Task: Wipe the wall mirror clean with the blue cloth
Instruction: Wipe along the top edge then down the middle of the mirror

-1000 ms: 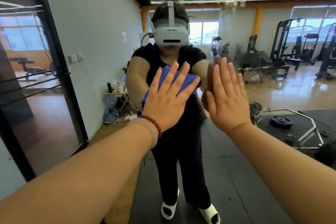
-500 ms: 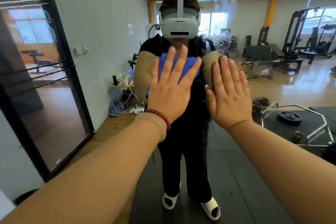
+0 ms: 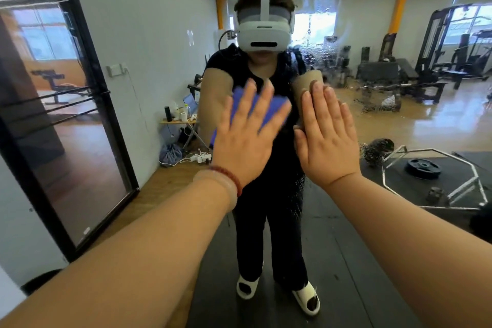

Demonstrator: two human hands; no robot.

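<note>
The wall mirror (image 3: 399,125) fills most of the view and reflects a gym and a person in a headset. Wet streaks and droplets (image 3: 323,42) run down the glass at the upper middle. My left hand (image 3: 246,138) lies flat with fingers spread, pressing the blue cloth (image 3: 275,108) against the glass; the cloth shows between and beyond the fingers. My right hand (image 3: 328,138) lies flat on the mirror beside it, fingers straight and together, holding nothing.
The mirror's black frame (image 3: 106,104) runs down at the left, with a dark glass panel (image 3: 61,125) beside it. Reflected in the glass are weight machines, a hex bar with a plate and a small table with bottles.
My left hand with the cloth has slid up and slightly right across the glass, blurred by motion. My right hand stays flat beside it. The view has shifted left.
</note>
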